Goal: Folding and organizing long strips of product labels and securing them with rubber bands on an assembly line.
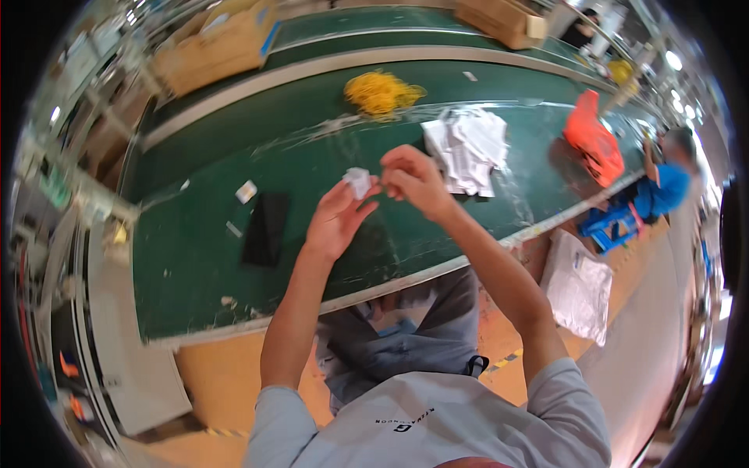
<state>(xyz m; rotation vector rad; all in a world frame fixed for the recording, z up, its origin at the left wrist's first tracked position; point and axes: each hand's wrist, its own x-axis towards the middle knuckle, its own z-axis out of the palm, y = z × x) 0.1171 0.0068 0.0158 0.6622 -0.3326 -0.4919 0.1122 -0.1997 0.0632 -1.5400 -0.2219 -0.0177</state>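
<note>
My left hand (334,220) is raised over the green tabletop, its thumb and fingers closed on a small crumpled white piece (357,182) that looks like paper or thin plastic. Close beside it on the right, my right hand (415,184) has its fingers curled into a pinch. Whatever is in that pinch, if anything, is too small or hidden to make out. Behind my right hand lies a loose pile of white sheets or slips (468,148). A heap of thin yellow loops or strings (381,93) sits farther back on the table.
A flat black rectangle (265,229) lies left of my hands, near a small white square (246,192). An orange-red plastic bag (594,142) stands at the table's right. Cardboard boxes (214,51) are at the back. Another person (667,187) is at far right, near a white sack (577,285).
</note>
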